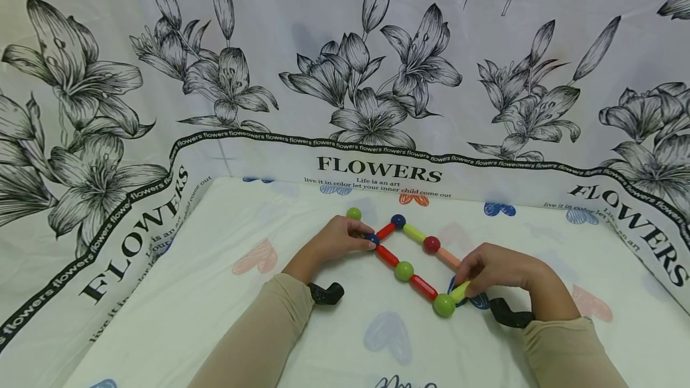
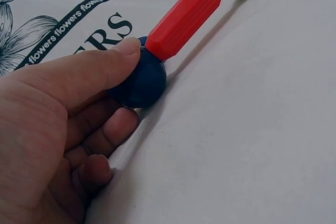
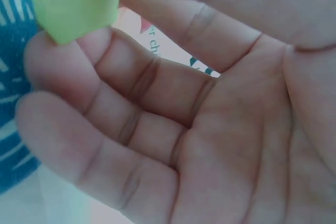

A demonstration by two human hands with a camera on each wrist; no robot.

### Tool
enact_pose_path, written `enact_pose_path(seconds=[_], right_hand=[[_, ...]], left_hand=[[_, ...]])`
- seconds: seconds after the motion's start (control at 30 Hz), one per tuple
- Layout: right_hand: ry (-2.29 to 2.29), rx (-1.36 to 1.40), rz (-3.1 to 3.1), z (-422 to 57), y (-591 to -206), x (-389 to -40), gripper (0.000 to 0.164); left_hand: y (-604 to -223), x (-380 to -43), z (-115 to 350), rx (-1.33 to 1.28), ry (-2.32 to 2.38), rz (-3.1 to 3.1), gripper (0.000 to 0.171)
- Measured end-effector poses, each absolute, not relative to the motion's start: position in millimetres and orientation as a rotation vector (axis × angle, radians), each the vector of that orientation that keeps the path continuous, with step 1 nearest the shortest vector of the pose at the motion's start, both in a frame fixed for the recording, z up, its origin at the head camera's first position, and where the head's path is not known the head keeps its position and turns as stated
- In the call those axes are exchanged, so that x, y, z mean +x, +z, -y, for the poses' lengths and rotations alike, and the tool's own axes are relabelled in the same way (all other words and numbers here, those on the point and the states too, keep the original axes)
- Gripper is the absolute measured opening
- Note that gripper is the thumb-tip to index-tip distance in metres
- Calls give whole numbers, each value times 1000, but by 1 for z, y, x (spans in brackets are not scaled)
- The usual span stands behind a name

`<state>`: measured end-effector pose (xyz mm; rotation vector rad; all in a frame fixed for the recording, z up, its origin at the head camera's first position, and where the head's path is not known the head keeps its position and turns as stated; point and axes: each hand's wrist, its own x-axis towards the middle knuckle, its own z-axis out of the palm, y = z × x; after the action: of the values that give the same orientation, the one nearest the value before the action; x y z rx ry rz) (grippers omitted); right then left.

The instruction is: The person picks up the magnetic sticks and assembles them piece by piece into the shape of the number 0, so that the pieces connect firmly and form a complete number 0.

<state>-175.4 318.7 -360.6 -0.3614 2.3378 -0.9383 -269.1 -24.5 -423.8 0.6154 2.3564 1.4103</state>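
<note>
My left hand (image 1: 334, 237) pinches a dark blue ball (image 2: 144, 85) between thumb and fingers at the left corner of a ring of balls and rods. From it a red rod (image 2: 184, 19) runs to a green ball (image 1: 403, 271), then another red rod (image 1: 423, 287) to a front green ball (image 1: 444, 305). A yellow-green rod (image 1: 460, 292) joins that front ball, and my right hand (image 1: 504, 268) pinches it. Along the far side are a second dark blue ball (image 1: 398, 221), a yellow rod (image 1: 414, 233), a red ball (image 1: 431, 244) and a salmon rod (image 1: 448, 258), whose end my right hand hides.
A lone green ball (image 1: 353, 213) lies just behind my left hand. White cloth printed with hearts (image 1: 388, 337) covers the surface, and a flower-printed curtain (image 1: 372, 94) rises behind it. Black wrist mounts (image 1: 327, 293) stick out below both hands.
</note>
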Motion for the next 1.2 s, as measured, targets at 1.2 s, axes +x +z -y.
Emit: enact_pose_path(seconds=[1.2], right_hand=[[-1118, -269, -2303, -332, -376, -185, 29]], left_hand=[[-425, -268, 25, 618, 1404, -2367, 29]])
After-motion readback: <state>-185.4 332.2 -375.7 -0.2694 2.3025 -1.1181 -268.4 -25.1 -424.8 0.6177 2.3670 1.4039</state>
